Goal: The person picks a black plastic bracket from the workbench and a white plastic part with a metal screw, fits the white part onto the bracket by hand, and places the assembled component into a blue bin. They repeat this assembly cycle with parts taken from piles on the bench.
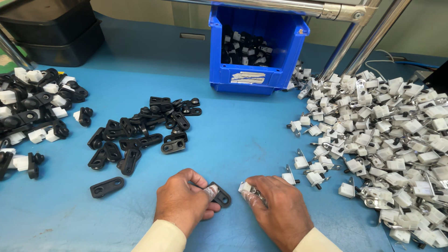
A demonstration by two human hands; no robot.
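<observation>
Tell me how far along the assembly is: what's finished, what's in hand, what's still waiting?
Done: a heap of joined black-and-white pieces lies at far left. In hand: the left hand holds a black link, the right hand a white clip, not yet joined. Left: a pile of loose black links at centre and a much larger spread of white clips on the right, so most remains.

Blue worktable (pixel 242 140) under even light, pale wall (pixel 140 9) behind, metal frame tubes (pixel 368 42).
</observation>
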